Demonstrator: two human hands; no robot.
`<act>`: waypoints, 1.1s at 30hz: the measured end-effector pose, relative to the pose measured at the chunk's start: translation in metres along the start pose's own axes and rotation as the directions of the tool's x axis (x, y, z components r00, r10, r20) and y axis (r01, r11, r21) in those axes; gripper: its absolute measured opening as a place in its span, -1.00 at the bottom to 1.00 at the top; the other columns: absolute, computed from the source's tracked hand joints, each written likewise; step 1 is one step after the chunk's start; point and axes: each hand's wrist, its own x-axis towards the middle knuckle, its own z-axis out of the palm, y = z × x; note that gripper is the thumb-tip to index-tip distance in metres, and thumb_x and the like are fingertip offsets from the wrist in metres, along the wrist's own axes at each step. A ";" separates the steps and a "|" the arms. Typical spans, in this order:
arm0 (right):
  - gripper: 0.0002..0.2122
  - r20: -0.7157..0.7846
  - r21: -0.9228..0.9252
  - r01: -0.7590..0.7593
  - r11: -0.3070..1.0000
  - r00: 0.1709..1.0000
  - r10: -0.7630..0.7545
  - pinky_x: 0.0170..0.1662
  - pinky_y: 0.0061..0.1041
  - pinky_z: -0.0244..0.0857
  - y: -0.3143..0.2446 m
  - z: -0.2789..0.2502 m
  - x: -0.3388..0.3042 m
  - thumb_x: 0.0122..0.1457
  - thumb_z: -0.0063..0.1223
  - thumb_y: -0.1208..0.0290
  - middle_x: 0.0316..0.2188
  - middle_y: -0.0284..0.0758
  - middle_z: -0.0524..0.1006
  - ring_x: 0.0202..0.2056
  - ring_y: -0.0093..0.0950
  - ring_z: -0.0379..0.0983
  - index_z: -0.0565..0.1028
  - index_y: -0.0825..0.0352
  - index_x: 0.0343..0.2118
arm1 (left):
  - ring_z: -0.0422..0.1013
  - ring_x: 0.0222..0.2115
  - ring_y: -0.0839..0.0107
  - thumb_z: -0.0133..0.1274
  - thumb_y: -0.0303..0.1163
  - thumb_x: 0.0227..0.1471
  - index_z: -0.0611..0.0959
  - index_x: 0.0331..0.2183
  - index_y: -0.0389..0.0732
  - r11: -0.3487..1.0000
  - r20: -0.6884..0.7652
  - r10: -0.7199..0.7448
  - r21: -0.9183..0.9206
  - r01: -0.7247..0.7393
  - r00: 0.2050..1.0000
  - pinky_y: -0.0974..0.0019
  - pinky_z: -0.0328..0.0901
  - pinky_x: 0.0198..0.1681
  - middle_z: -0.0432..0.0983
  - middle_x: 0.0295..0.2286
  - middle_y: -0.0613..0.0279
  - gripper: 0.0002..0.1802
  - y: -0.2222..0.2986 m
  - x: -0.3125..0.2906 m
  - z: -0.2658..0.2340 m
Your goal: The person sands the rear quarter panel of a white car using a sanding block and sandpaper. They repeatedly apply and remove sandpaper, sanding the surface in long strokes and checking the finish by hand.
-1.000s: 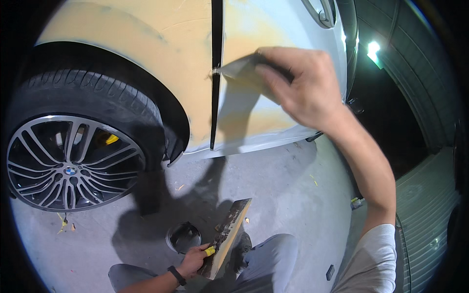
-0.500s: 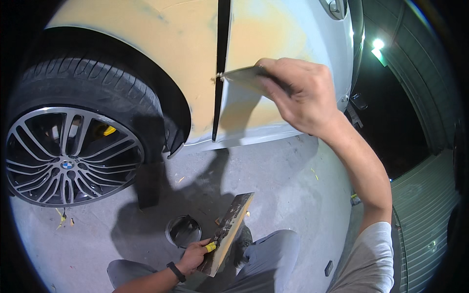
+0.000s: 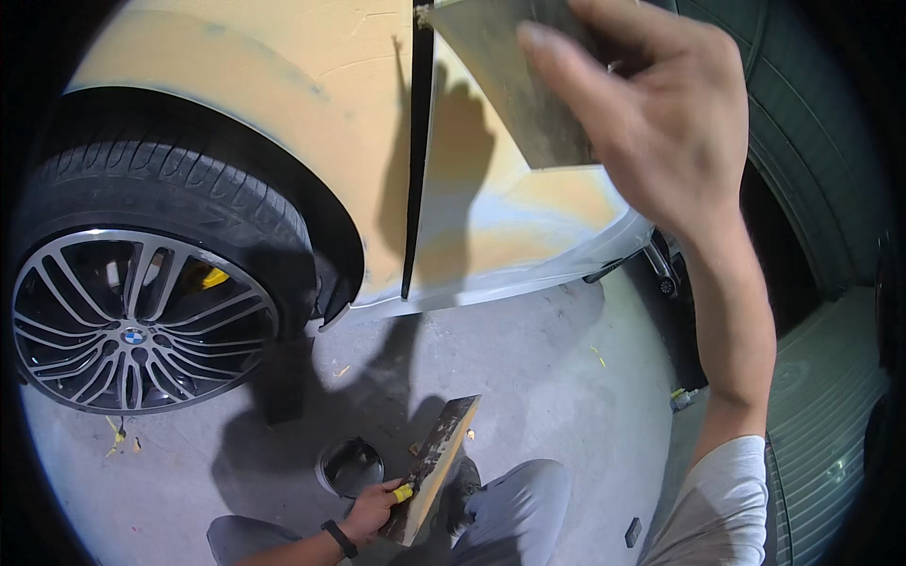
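Note:
High at the top, my right hand [image 3: 675, 118] grips a thin grey filler spreader [image 3: 519, 85] between thumb and fingers. One corner of its blade is at the dark door gap [image 3: 412, 189], with a small crumbly clump of filler on that corner. The car's fender [image 3: 236, 71] left of the gap and the door [image 3: 547, 203] right of it carry patchy tan filler. Low down, my left hand [image 3: 370, 512] is closed on the yellow-wrapped part of a flat putty board [image 3: 439, 462], held tilted, its long edge smeared with tan filler.
The front wheel [image 3: 142, 321] with its black tyre stands at the left, under the fender. A round open tin [image 3: 350, 467] sits on the grey concrete floor [image 3: 510, 358] near my knees. A small black block [image 3: 632, 532] lies at the lower right.
My right hand and the spreader have moved up along the door gap, and more of the blade's face shows. My left hand keeps the putty board almost in place.

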 end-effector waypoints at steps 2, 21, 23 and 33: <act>-0.70 -0.201 -0.031 0.058 0.998 0.978 -0.063 -0.49 -0.56 0.47 -0.001 0.011 0.009 0.31 0.32 0.24 -0.44 -0.23 0.72 -0.54 -0.57 0.60 0.74 0.36 -0.05 | 0.48 -0.24 0.64 0.07 -0.39 0.42 0.60 0.23 -0.35 1.000 0.011 -0.005 0.013 0.005 1.000 0.49 0.37 -0.14 0.66 -0.13 0.30 -0.56 -0.001 0.001 -0.002; -0.78 -0.040 0.025 -0.202 0.979 0.978 0.203 -0.31 -0.45 0.45 0.010 -0.020 0.041 0.26 0.16 0.39 -0.51 -0.21 0.62 -0.46 -0.52 0.55 0.66 0.48 -0.24 | 0.54 -0.25 0.59 0.03 -0.45 0.42 0.59 0.21 -0.41 1.000 0.010 0.016 0.002 -0.016 1.000 0.46 0.44 -0.14 0.66 -0.13 0.24 -0.58 -0.009 0.003 -0.012; -0.69 0.012 -0.041 -0.218 0.975 0.976 0.219 -0.14 -0.41 0.62 0.005 -0.005 0.040 0.33 0.25 0.28 -0.29 -0.15 0.74 -0.30 -0.41 0.71 0.71 0.39 0.00 | 0.58 -0.20 0.52 0.00 -0.46 0.43 0.51 0.28 -0.42 0.999 0.027 0.040 0.026 -0.041 0.999 0.42 0.48 -0.08 0.65 -0.08 0.15 -0.52 -0.009 0.004 -0.014; -0.70 0.020 0.073 -0.178 0.981 0.984 0.177 -0.20 -0.41 0.61 0.026 0.014 0.022 0.33 0.26 0.27 -0.28 -0.16 0.74 -0.33 -0.43 0.71 0.72 0.36 -0.02 | 0.53 -0.22 0.59 0.03 -0.42 0.44 0.57 0.24 -0.40 0.993 -0.001 0.058 0.103 -0.058 0.998 0.45 0.44 -0.10 0.66 -0.11 0.22 -0.56 -0.010 0.002 -0.012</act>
